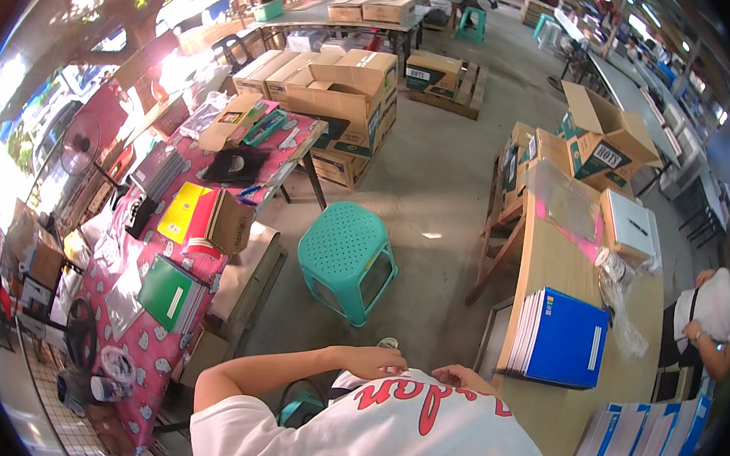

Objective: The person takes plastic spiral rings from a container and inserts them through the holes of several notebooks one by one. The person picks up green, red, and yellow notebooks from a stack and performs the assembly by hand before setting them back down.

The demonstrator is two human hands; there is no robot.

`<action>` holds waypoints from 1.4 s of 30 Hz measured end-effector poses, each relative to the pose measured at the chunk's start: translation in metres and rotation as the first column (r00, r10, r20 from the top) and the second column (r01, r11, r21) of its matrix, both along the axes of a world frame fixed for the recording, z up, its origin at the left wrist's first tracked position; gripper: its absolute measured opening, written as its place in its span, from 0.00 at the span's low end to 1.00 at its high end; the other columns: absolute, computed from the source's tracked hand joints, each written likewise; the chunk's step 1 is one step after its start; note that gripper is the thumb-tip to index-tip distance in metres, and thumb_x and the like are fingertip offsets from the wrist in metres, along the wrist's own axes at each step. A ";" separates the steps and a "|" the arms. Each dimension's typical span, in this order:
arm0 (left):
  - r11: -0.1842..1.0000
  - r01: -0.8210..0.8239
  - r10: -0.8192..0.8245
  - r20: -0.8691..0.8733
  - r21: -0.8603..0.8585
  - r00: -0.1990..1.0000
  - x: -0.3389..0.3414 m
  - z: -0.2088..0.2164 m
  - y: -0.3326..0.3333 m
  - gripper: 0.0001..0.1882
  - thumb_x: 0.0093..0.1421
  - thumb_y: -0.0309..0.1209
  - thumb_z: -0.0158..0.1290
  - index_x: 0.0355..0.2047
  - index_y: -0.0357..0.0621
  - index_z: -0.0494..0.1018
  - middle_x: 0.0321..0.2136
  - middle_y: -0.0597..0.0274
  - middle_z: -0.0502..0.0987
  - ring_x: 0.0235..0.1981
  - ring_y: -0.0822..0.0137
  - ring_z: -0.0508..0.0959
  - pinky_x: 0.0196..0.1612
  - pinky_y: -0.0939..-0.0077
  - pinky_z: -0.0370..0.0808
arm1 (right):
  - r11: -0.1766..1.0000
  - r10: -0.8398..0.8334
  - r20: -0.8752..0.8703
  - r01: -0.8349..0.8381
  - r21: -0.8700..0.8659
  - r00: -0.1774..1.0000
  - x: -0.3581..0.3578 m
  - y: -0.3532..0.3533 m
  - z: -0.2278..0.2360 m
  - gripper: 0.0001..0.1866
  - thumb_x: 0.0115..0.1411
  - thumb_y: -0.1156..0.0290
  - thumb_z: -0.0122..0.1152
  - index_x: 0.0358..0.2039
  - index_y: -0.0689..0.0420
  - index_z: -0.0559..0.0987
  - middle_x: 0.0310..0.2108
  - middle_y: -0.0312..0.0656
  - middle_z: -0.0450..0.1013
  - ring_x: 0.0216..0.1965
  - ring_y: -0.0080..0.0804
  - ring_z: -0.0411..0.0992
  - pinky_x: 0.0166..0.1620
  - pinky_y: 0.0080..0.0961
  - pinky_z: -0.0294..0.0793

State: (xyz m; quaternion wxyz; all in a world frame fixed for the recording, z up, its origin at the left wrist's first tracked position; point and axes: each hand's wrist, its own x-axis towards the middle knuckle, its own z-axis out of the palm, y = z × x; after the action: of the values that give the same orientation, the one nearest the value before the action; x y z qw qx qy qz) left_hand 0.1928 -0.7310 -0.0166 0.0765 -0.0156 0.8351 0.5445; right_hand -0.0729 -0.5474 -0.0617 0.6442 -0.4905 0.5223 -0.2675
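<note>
My left hand (371, 363) hovers in front of my white shirt (443, 431), fingers loosely bent and apart, with nothing visible in it. Close by on the right, my right hand (459, 377) is in a similar pose; the shirt hides part of it, and its visible fingers point left and look empty. The two hands do not touch. Ahead of them stands a green plastic stool (344, 242). A stack of blue-covered notebooks (565, 340) lies on the wooden table (552, 251) to the right of my right hand.
To the left, a pink patterned table (134, 381) bears green notebooks (168, 291), yellow notebooks (183, 212) and a black pouch (234, 166). Cardboard boxes (341, 97) are stacked ahead, and an open carton (607, 144) stands at right. A person (708, 315) is at the far right.
</note>
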 end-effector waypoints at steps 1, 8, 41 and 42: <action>1.000 0.002 -0.002 0.018 0.015 1.000 -0.007 0.001 0.001 0.17 0.64 0.36 0.45 0.49 0.41 0.71 0.43 0.52 0.73 0.47 0.56 0.73 0.48 0.65 0.70 | 0.999 0.005 0.009 -0.005 0.035 1.000 0.000 -0.002 0.002 0.22 0.58 0.67 0.65 0.52 0.60 0.73 0.36 0.37 0.74 0.36 0.21 0.71 0.41 0.21 0.72; 0.988 0.152 -0.153 0.157 0.018 0.976 -0.062 -0.007 0.011 0.16 0.59 0.37 0.49 0.42 0.39 0.74 0.39 0.49 0.78 0.43 0.51 0.77 0.45 0.59 0.71 | 0.960 0.012 0.237 -0.077 0.269 0.971 -0.015 0.000 0.000 0.18 0.58 0.70 0.62 0.48 0.61 0.73 0.43 0.40 0.74 0.42 0.25 0.72 0.47 0.24 0.72; 0.936 0.336 -0.349 0.374 0.103 0.859 -0.122 0.010 0.061 0.18 0.62 0.41 0.48 0.47 0.44 0.72 0.45 0.50 0.76 0.47 0.53 0.76 0.48 0.60 0.70 | 0.956 -0.251 0.058 0.238 0.169 0.966 -0.019 0.072 -0.009 0.16 0.61 0.70 0.57 0.49 0.61 0.74 0.44 0.41 0.75 0.44 0.25 0.72 0.49 0.24 0.70; 0.933 0.346 -0.356 0.376 0.098 0.856 -0.122 0.005 0.062 0.18 0.62 0.41 0.48 0.47 0.44 0.72 0.45 0.50 0.76 0.47 0.52 0.76 0.48 0.60 0.70 | 0.955 -0.257 0.056 0.244 0.168 0.965 -0.018 0.074 -0.009 0.16 0.61 0.70 0.57 0.48 0.61 0.74 0.44 0.41 0.75 0.44 0.25 0.72 0.48 0.24 0.70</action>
State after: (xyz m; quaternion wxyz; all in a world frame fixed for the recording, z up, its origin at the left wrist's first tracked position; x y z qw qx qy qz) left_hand 0.0712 -0.6692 -0.0111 0.3381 0.0307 0.7847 0.5186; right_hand -0.0909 -0.4738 -0.0705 0.6619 -0.3566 0.5748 -0.3231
